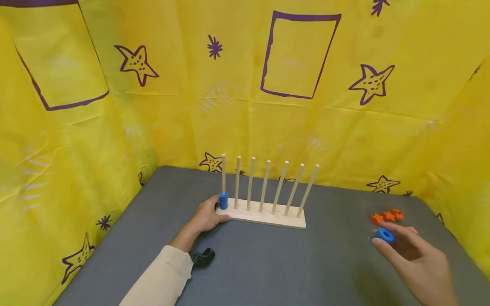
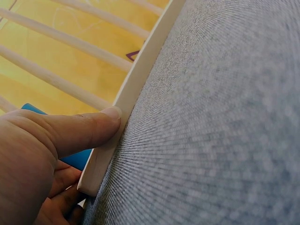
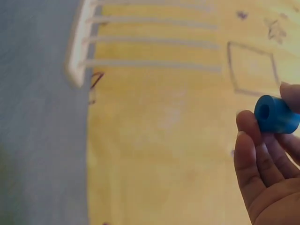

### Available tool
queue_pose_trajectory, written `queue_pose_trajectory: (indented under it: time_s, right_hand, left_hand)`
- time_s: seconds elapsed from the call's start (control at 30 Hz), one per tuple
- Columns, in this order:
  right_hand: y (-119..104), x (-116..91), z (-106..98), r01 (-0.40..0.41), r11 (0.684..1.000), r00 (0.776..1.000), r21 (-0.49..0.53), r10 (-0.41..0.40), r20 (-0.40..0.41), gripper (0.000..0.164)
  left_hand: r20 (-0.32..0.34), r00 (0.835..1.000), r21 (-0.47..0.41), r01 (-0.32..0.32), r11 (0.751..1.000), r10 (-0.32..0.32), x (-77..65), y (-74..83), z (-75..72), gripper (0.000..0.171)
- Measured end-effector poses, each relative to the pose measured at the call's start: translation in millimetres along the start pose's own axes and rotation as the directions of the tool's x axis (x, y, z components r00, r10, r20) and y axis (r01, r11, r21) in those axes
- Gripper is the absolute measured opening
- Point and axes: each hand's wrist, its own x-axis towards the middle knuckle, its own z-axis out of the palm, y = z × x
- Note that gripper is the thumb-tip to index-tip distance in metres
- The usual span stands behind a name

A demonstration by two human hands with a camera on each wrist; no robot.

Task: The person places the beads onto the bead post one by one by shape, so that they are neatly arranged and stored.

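Note:
A wooden peg stand with several upright pegs stands on the grey table. Blue beads are threaded low on its leftmost peg. My left hand grips the left end of the base. In the left wrist view its thumb presses the base's front edge, with the other fingers partly hidden behind. Off to the right, above the table, my right hand pinches a blue cylindrical bead between thumb and fingers. The hole through this bead shows in the right wrist view.
Orange star-shaped beads lie beyond my right hand, with a pinkish piece partly covered by it. A dark strap is at my left wrist. Yellow cloth with purple drawings rises behind the table.

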Motion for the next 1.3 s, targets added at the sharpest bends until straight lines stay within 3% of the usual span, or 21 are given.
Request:
queue_pose_trajectory:
  time_s: [0.07,0.17,0.3,0.4,0.67,0.87,1.07,1.17,1.3]
  right_hand:
    - [-13,2,0,0.025,0.999,0.999,0.023,-0.025,0.023,0.039]
    - [-32,4,0,0.065,0.985,0.994,0.159,-0.078,0.074,0.042]
    - [-52,7,5,0.101,0.925,0.981,0.366,-0.155,0.120,0.043]
    - [-62,12,11,0.155,0.884,0.966,0.440,-0.230,0.122,0.042]
    - [-84,26,32,0.319,0.808,0.901,0.495,-0.421,0.105,0.043]
    - [-108,36,47,0.372,0.778,0.875,0.507,-0.476,0.088,0.044]
    - [-132,47,67,0.419,0.676,0.832,0.606,-0.553,0.041,0.042]
    - [-144,53,76,0.440,0.678,0.823,0.589,-0.567,0.038,0.042]
    - [-156,61,89,0.442,0.696,0.828,0.565,-0.559,0.041,0.040]
  left_hand:
    - [-0.001,1.000,-0.001,0.003,1.000,-0.003,-0.9,-0.9,-1.2,0.080]
    - [-0.007,1.000,0.005,-0.002,1.000,0.002,-2.1,-2.3,-3.0,0.079]
    - [-0.017,1.000,0.006,-0.013,1.000,0.013,-3.2,-3.8,-4.7,0.079]
    - [-0.021,1.000,0.004,-0.018,1.000,0.018,-3.6,-4.1,-5.3,0.078]
    - [-0.023,0.999,0.003,-0.028,1.000,0.028,-4.0,-4.6,-5.4,0.078]
    - [-0.020,1.000,0.013,-0.019,1.000,0.019,-2.4,-4.0,-6.8,0.079]
    - [-0.018,1.000,0.023,-0.022,0.999,0.022,-0.1,-3.0,-5.5,0.078]
    - [-0.012,0.999,0.017,-0.032,0.999,0.032,1.0,-2.2,-3.2,0.077]
    - [-0.009,0.999,0.003,-0.043,0.999,0.043,1.6,-1.9,-0.9,0.076]
